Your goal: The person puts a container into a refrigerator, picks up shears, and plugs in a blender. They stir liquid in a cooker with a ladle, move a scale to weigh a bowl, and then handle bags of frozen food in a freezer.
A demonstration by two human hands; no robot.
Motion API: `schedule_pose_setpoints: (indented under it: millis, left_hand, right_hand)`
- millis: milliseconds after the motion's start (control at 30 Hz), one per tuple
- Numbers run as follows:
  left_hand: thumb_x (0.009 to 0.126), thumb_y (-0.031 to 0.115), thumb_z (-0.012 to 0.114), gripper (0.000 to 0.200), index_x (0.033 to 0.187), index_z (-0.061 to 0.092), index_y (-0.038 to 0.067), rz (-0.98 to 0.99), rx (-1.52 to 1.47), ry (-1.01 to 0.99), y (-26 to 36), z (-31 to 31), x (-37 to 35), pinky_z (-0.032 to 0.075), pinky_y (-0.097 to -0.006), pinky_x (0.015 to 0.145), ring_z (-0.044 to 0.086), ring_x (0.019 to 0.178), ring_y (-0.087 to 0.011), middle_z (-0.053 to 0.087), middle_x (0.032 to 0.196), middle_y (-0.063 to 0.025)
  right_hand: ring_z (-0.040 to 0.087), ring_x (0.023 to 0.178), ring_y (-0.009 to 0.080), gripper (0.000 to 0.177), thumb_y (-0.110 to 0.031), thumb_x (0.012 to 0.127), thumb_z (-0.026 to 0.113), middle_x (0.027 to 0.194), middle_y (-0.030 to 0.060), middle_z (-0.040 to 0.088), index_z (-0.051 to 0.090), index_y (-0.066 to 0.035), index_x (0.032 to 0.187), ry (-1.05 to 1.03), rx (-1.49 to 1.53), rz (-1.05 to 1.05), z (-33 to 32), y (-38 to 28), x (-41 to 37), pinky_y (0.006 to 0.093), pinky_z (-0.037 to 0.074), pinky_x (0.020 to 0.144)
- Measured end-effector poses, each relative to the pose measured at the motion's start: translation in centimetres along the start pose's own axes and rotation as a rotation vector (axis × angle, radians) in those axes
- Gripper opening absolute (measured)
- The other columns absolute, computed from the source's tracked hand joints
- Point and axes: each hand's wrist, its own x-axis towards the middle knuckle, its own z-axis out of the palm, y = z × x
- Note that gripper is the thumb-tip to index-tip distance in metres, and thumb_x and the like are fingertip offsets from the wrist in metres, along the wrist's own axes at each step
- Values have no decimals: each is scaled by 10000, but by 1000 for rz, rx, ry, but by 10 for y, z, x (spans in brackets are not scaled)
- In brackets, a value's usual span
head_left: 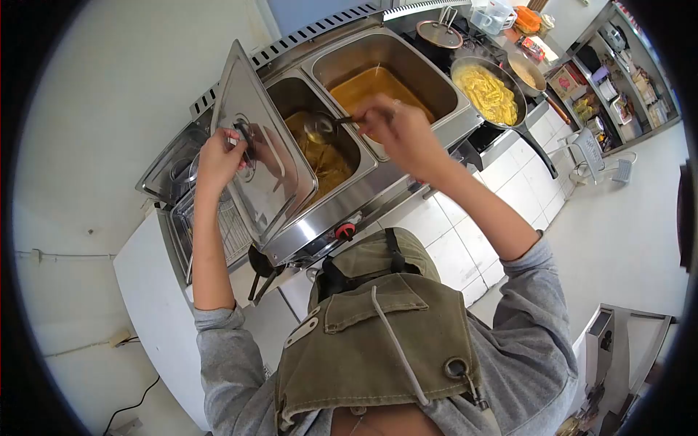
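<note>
My left hand (220,158) is closed around the black knob of a steel lid (265,182), which it keeps tilted up at the left side of the fryer. In my right hand (405,138) is the handle of a ladle (321,128). The ladle's bowl hangs over the narrow well (350,138) of the fryer, where brown liquid with light streaks (323,163) lies. Next to it, a wider well (331,65) holds orange-brown liquid, partly hidden by my right hand.
On the stove stand a frying pan (456,69) of yellow food, another pan (536,80) and a lidded pot (438,34). A red knob (345,232) sits on the fryer's front. Shelves (631,73) with packages stand at the far right; a wire rack (218,232) lies left.
</note>
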Motion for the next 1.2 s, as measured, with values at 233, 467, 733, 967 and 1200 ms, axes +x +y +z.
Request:
schedule_pose_setpoints:
  millis: [233, 467, 733, 967, 1200]
  left_hand:
    - [754, 91, 576, 179, 868, 505, -27, -3, -4, 3, 1, -1, -1, 435, -256, 453, 567, 459, -132, 561, 532, -84]
    - [752, 101, 575, 189, 873, 515, -31, -2, 0, -4, 0, 5, 2, 439, -254, 458, 571, 465, -133, 566, 536, -91]
    - [750, 108, 576, 199, 878, 515, -32, -7, 43, -5, 6, 4, 4, 444, -258, 459, 579, 474, -138, 574, 546, -101]
    - [756, 111, 579, 207, 887, 512, -35, -1, 13, -19, 7, 7, 4, 442, -252, 456, 579, 473, -139, 575, 547, -98]
    - [757, 111, 580, 200, 876, 512, -34, 23, 27, -14, 5, 5, 4, 437, -250, 449, 577, 471, -135, 573, 544, -98]
  right_hand:
    - [614, 786, 256, 181, -36, 773, 517, 951, 133, 574, 509, -56, 953, -344, -516, -506, 8, -5, -31, 335, 504, 639]
    - [629, 821, 244, 207, -117, 902, 340, 924, 165, 579, 484, 26, 936, 318, 636, 213, -58, 44, 21, 291, 515, 725]
    - [632, 790, 191, 211, -111, 907, 354, 871, 132, 588, 517, 19, 935, 453, 232, 223, -111, 122, 34, 244, 510, 665]
    - [631, 735, 158, 196, -114, 911, 383, 852, 87, 593, 532, 14, 915, 295, 10, 240, -85, 131, 35, 238, 493, 616]
    - [608, 848, 225, 187, -104, 912, 354, 934, 135, 533, 484, 10, 982, 247, 507, 560, -84, 128, 42, 267, 512, 754]
